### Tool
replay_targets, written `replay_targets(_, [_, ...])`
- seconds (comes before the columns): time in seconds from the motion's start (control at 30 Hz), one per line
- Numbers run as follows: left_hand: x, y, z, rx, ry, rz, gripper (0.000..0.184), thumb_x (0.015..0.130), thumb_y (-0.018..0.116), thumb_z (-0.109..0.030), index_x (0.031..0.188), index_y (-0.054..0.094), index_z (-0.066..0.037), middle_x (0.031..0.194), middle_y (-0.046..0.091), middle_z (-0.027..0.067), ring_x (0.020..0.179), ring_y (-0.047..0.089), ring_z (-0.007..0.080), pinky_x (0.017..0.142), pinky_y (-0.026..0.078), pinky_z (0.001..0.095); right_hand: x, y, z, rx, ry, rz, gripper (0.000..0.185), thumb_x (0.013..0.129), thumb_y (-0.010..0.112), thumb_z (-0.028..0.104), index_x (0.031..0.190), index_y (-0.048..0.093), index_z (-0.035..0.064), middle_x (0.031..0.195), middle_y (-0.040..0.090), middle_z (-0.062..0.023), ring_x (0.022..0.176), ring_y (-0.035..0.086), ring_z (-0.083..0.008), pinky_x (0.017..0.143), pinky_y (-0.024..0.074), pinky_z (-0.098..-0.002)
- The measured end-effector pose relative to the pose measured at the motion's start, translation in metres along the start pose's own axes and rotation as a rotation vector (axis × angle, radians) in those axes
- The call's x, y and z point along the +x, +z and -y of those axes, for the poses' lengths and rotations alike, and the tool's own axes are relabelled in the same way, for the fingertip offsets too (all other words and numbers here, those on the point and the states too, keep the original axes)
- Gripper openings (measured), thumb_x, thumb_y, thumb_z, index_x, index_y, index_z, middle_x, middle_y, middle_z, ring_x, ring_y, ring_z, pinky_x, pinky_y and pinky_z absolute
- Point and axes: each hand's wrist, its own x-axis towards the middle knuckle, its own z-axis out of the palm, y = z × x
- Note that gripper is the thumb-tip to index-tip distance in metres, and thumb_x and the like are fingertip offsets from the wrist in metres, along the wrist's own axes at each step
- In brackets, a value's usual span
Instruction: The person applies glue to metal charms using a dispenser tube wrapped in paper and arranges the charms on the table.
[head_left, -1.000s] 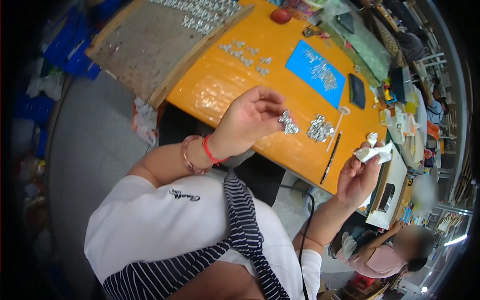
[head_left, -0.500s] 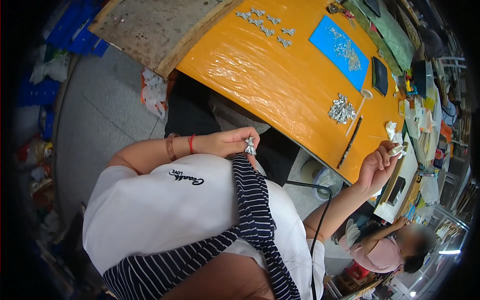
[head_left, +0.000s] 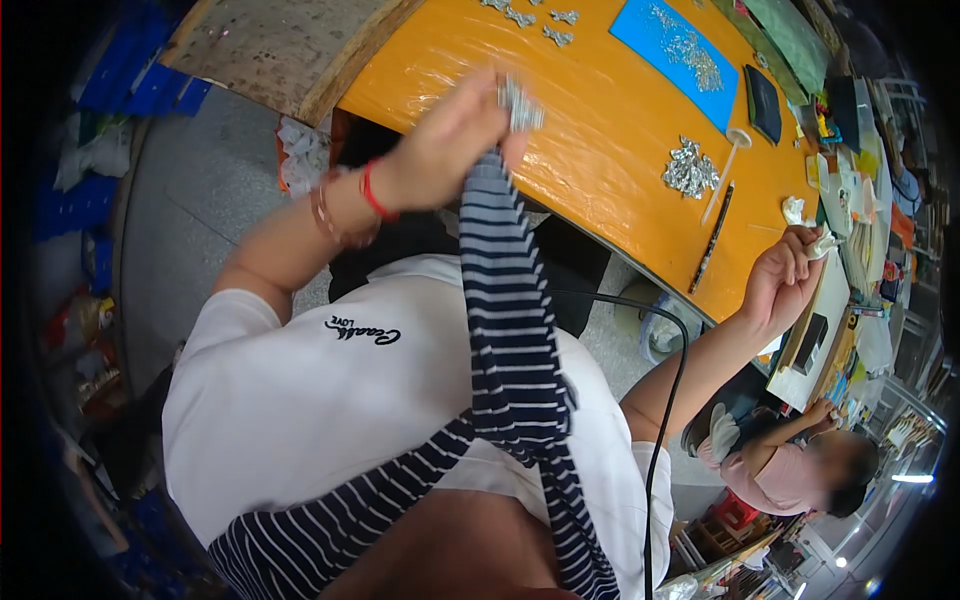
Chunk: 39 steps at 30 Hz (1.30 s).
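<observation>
My left hand (head_left: 455, 130), smeared by motion, is raised over the table's near edge. Its fingers are closed on a silver bow-shaped piece (head_left: 520, 103) and seem to pinch the end of the navy-and-white striped scarf (head_left: 505, 290), which is stretched up from my neck. My right hand (head_left: 785, 270) is out at the right, above the table's edge, fingers pinched on a small white piece (head_left: 823, 245) that looks like crumpled tissue; its exact kind is unclear. A heap of silver pieces (head_left: 690, 168) lies on the orange table (head_left: 600, 130) between my hands.
Several silver bows (head_left: 558, 36) lie at the far left. A blue sheet (head_left: 640, 40) carries small glittery bits. A white stick with a round end (head_left: 722, 175) and a dark rod (head_left: 712, 240) lie near the heap. A black cable (head_left: 680, 350) crosses my right arm. Another person (head_left: 780, 465) sits at right.
My left hand has risen from my chest toward the table, pulling the scarf's end up with the silver bow. My right hand has shifted slightly up and right in view, still pinching the white piece.
</observation>
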Motion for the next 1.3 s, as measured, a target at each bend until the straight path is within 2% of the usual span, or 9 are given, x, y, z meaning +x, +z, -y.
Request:
replay_targets(0.23, [0.073,-0.005,-0.022,-0.066,0.016,-0.104,0.013,0.089,0.028,-0.014,0.087,0.037,-0.005,0.066,0.046,0.0038,0.052,0.044,0.0083,0.041,0.033,0.0181,0.007,0.024,-0.007,-0.025,-0.038,0.078,0.031,0.084,0.041,0.006,0.109,0.035,-0.0111,0.081,0.042,-0.0095,0.059,0.039,-0.0092,0.046,0.034,-0.019])
replay_targets(0.3, [0.068,-0.008,-0.019,-0.039,-0.092,-0.118,0.013,0.089,0.025,-0.014,0.088,0.036,-0.006,0.062,0.048,0.0052,0.037,0.036,0.006,0.036,0.03,0.0158,0.008,0.025,-0.006,-0.017,-0.023,0.12,0.032,0.084,0.041,0.005,0.11,0.034,-0.0118,0.081,0.042,-0.0095,0.059,0.039,-0.0094,0.047,0.0343,-0.0192])
replay_targets(0.37, [0.06,-0.012,-0.009,0.091,-0.049,-0.126,0.016,0.087,0.03,-0.014,0.097,0.038,-0.003,0.076,0.054,0.0065,0.062,0.05,0.0078,0.054,0.041,0.0189,0.009,0.026,-0.005,-0.045,-0.04,0.115,0.031,0.084,0.04,0.005,0.109,0.034,-0.0124,0.08,0.042,-0.0094,0.059,0.039,-0.0095,0.047,0.0343,-0.0192])
replay_targets(0.57, [0.041,0.018,-0.016,-0.154,0.051,-0.284,0.017,0.087,0.034,-0.014,0.094,0.044,-0.002,0.091,0.056,0.013,0.069,0.056,0.0133,0.058,0.046,0.0223,0.002,0.042,-0.035,-0.129,-0.011,0.111,0.023,0.083,0.047,0.007,0.099,0.038,-0.0071,0.085,0.039,-0.0095,0.065,0.04,-0.0111,0.052,0.0374,-0.0185])
replay_targets(0.77, [0.026,0.042,-0.014,-0.369,0.116,-0.132,0.012,0.083,0.042,-0.008,0.093,0.045,0.0,0.093,0.055,0.015,0.082,0.057,0.0181,0.067,0.048,0.0281,-0.002,0.054,-0.048,-0.705,0.108,0.248,0.024,0.08,0.052,0.012,0.101,0.04,0.0075,0.098,0.045,-0.012,0.066,0.047,-0.0102,0.052,0.0411,-0.0162])
replay_targets(0.93, [0.023,0.045,-0.001,-0.303,0.101,-0.146,0.012,0.083,0.042,-0.006,0.094,0.045,-0.001,0.093,0.055,0.0147,0.081,0.057,0.0187,0.067,0.049,0.0275,-0.006,0.052,-0.031,-0.69,0.031,0.122,0.029,0.081,0.051,0.015,0.106,0.039,0.0064,0.094,0.048,-0.0112,0.062,0.046,-0.0098,0.048,0.0385,-0.0158])
replay_targets(1.03, [0.018,0.042,0.01,-0.441,-0.027,-0.195,0.012,0.084,0.041,-0.007,0.094,0.044,-0.002,0.091,0.055,0.014,0.082,0.057,0.0198,0.07,0.048,0.0283,-0.014,0.027,-0.047,-0.395,0.084,0.097,0.025,0.083,0.046,0.016,0.105,0.042,0.0036,0.092,0.046,-0.0102,0.062,0.043,-0.0089,0.048,0.0366,-0.0167])
replay_targets(1.17, [-0.006,0.036,0.026,-0.448,-0.503,0.181,0.01,0.085,0.04,-0.01,0.092,0.043,-0.004,0.1,0.051,0.0127,0.093,0.053,0.0215,0.079,0.044,0.03,-0.022,-0.006,-0.048,-0.207,0.022,0.026,0.021,0.084,0.044,0.012,0.098,0.041,-0.003,0.083,0.042,-0.0081,0.059,0.038,-0.0089,0.047,0.0333,-0.0181])
replay_targets(1.3, [-0.029,0.04,0.036,-0.714,-0.784,0.383,0.01,0.084,0.039,-0.012,0.093,0.043,-0.007,0.1,0.051,0.0098,0.083,0.052,0.0102,0.079,0.042,0.0255,-0.034,-0.031,-0.023,0.042,-0.05,-0.07,0.02,0.084,0.044,0.012,0.096,0.041,-0.0041,0.08,0.041,-0.0081,0.057,0.037,-0.0086,0.046,0.032,-0.0182])
